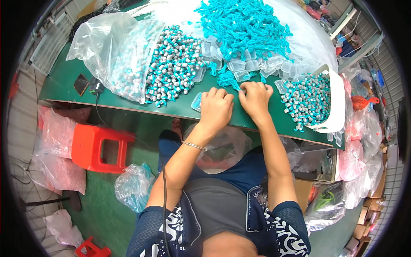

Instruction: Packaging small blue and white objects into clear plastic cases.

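My left hand point(217, 106) is over the green table near its front edge, fingers curled down; what lies beneath them is hidden. Against its left side is a small clear plastic box point(196, 102) with teal cord in it. My right hand point(256, 99) is just to the right, with thumb and fingertips closed at the end of a teal cord bundle point(227, 79). Behind the hands spreads a big heap of teal cord bundles point(246, 28), with several clear plastic boxes point(236, 65) along its near side.
Grey-and-teal beadlike pieces point(171, 64) spill from a clear bag point(102, 51) at left. More fill a tipped white bin point(336, 105) at right. A phone-like dark object point(81, 84) lies far left. Below stand a red stool point(96, 147) and a plastic bag point(135, 186).
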